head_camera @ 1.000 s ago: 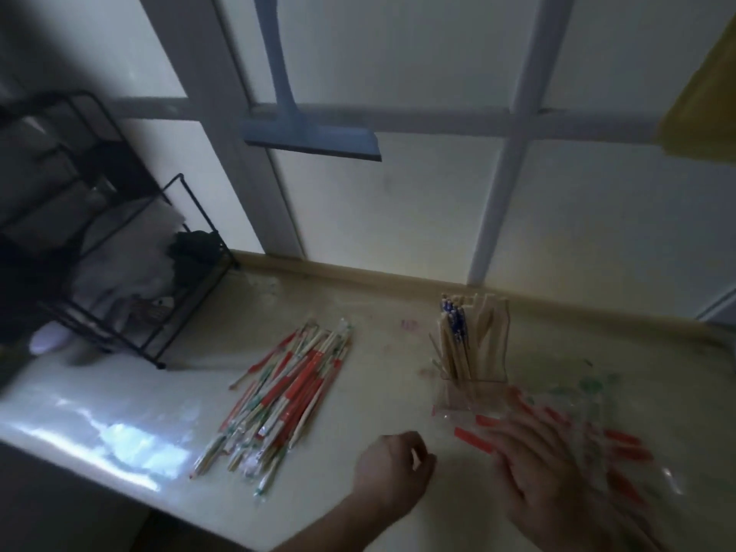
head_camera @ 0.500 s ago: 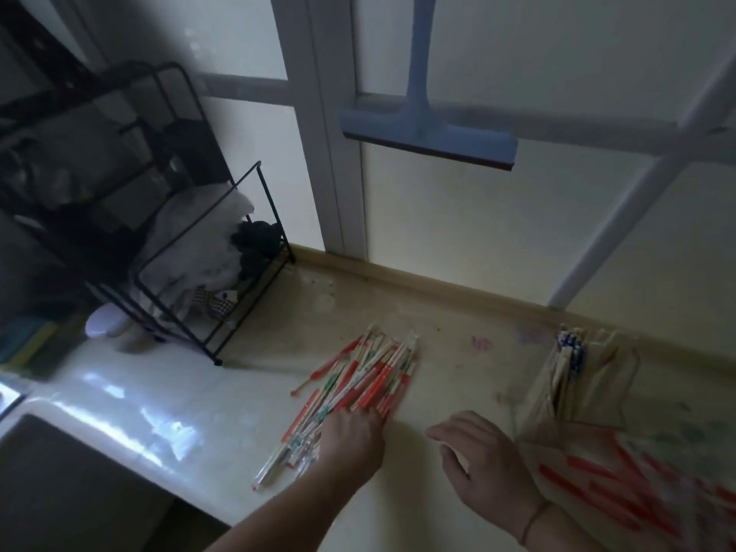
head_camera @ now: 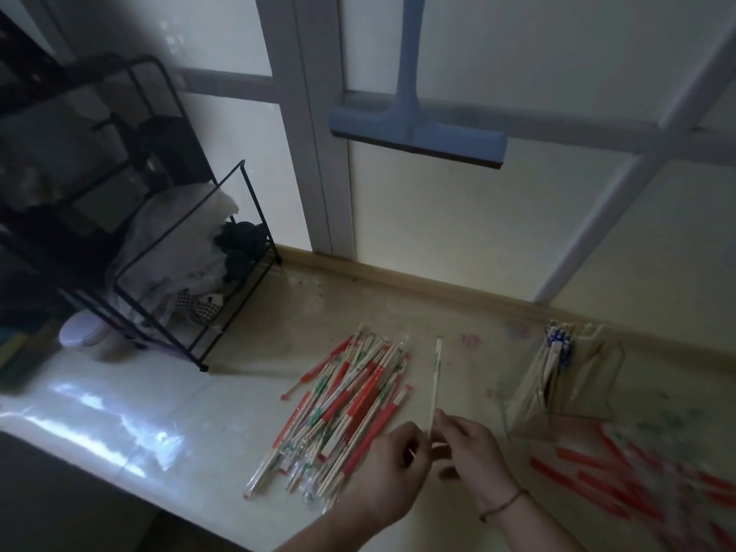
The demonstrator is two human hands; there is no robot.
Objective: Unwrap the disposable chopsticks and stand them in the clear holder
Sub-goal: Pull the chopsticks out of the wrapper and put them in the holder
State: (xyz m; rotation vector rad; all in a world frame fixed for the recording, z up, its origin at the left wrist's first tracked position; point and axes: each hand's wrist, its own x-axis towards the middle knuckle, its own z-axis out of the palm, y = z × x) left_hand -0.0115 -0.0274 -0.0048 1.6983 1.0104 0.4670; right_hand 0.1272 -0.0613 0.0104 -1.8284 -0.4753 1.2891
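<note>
A pile of wrapped chopsticks (head_camera: 346,408) in red, green and clear sleeves lies on the counter, centre. Just right of the pile I hold up one wrapped pair (head_camera: 437,376), its far end pointing away from me. My left hand (head_camera: 392,468) and my right hand (head_camera: 472,452) both pinch its near end, fingertips close together. The clear holder (head_camera: 557,388) stands at the right with several bare chopsticks leaning inside it.
Empty red-and-clear wrappers (head_camera: 637,484) are strewn at the right front. A black wire rack (head_camera: 167,249) with cloths stands at the left back. A blue squeegee (head_camera: 418,133) hangs on the window. The counter's front edge (head_camera: 119,484) runs along the lower left.
My left hand has come off the pile with one wrapped pair, and my right hand has moved in to pinch the same end. The view has swung slightly left.
</note>
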